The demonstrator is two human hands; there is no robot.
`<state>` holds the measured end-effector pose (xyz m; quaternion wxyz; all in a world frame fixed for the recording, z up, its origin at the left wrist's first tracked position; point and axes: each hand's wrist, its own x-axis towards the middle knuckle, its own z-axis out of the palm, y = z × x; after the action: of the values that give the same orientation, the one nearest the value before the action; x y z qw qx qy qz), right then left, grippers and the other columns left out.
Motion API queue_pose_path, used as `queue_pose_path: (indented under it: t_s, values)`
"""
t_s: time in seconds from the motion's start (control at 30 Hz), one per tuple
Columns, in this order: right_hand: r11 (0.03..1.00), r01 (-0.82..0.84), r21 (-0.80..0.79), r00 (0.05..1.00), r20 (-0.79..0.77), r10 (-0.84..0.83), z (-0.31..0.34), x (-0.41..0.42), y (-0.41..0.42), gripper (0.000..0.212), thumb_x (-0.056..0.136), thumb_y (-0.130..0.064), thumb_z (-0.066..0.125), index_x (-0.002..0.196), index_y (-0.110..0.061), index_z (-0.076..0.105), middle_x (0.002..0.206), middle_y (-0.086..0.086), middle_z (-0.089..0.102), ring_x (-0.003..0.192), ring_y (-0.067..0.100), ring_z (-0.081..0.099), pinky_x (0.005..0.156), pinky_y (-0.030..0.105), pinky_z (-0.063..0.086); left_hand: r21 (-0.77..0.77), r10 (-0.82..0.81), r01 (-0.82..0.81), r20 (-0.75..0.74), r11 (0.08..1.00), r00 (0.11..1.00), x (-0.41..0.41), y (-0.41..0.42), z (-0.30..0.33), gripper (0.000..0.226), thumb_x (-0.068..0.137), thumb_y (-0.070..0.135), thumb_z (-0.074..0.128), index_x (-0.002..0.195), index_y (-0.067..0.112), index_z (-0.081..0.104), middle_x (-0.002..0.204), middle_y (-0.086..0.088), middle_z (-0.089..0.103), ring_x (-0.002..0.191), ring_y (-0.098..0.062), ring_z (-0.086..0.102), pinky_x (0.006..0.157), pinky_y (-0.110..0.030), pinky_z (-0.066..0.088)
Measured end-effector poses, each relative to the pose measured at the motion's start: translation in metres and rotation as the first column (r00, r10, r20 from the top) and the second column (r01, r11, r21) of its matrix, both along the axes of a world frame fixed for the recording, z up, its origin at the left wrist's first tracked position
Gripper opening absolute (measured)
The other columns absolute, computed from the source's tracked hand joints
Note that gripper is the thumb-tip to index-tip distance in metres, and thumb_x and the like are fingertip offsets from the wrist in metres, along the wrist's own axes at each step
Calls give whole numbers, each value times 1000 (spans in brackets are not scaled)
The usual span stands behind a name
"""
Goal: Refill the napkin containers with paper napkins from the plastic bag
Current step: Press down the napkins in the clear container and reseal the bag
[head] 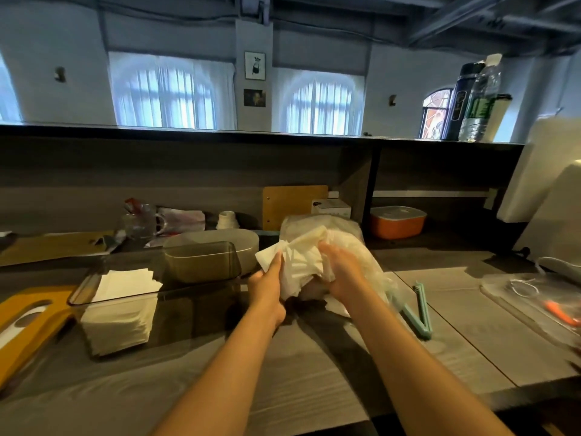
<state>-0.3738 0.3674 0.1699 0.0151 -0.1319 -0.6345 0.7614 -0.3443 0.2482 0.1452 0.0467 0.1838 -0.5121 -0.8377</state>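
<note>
With a stack already in the clear napkin container (151, 278) at left, the left hand (267, 286) and right hand (341, 269) both clutch a napkin bundle (301, 262) half out of the plastic bag (355, 243) mid-counter, so refilling looks unfinished.

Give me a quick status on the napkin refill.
Both hands grip a napkin bundle at the plastic bag. Clear container partly filled. Nothing in the way.

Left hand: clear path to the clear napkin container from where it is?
Probably yes. The left hand holds the wad of white paper napkins just right of the clear smoky plastic napkin container, whose top is open; nothing lies between them.
</note>
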Motion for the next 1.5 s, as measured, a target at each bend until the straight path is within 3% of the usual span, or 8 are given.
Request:
queue_pose_path:
  t_s: [0.2,0.37,0.5,0.77,1.0,1.13,1.37,1.5]
  values:
    - [996,-41,-76,997,-74,35,-19,-16,12,62,68,-45,75,122,-17,64,121,11,66,109,31,63,98,52,50,114,-183,186,-36,976,982,-1,-2,0,33,97,25,60,129,17,59,112,-12,70,96,-29,66,66,-39,55]
    - [991,-78,-112,997,-28,76,-2,7,13,80,73,-56,73,140,-21,47,139,5,51,125,32,51,108,52,41,117,-153,160,-70,980,986,3,-4,3,32,99,24,57,129,14,58,115,-13,69,101,-31,67,69,-39,58]
    - [992,-34,122,995,-87,45,-1,13,14,67,86,-40,72,141,-14,45,133,4,52,117,28,53,98,46,48,149,-143,151,-66,977,988,8,-5,3,36,100,22,56,135,14,53,118,-15,66,104,-33,66,76,-43,58]
    - [978,-206,-18,976,-72,204,22,33,17,20,95,-30,59,102,-12,65,89,7,65,81,22,63,73,36,52,334,-198,241,-159,911,967,18,-7,5,43,104,38,42,138,13,52,127,-17,64,113,-35,61,94,-50,50]
    - [949,-113,293,993,5,116,10,32,3,35,88,-34,69,112,-12,56,90,3,63,74,13,60,50,23,41,117,-330,368,-255,923,909,20,-6,3,63,82,67,53,127,22,60,112,-12,73,103,-31,69,92,-47,55]
    - [925,-148,351,988,6,156,14,33,2,27,94,-36,63,102,-12,57,96,6,63,86,19,60,66,24,46,14,-262,276,-265,961,928,19,-2,2,70,69,40,77,132,18,56,113,-10,73,102,-28,70,81,-43,59]
    - [930,-178,322,974,-79,214,11,38,0,40,84,-38,74,110,-10,66,101,8,70,93,23,68,82,35,56,17,-124,129,-173,991,977,11,-6,-2,34,89,29,72,119,16,64,102,-9,75,90,-27,72,64,-37,58]
    - [955,-174,241,961,-171,218,13,38,-2,34,87,-43,69,109,-17,67,103,0,66,98,19,65,84,33,56,157,-73,92,-127,983,989,7,-13,-2,33,89,31,71,119,18,65,102,-9,75,94,-31,72,80,-49,59]
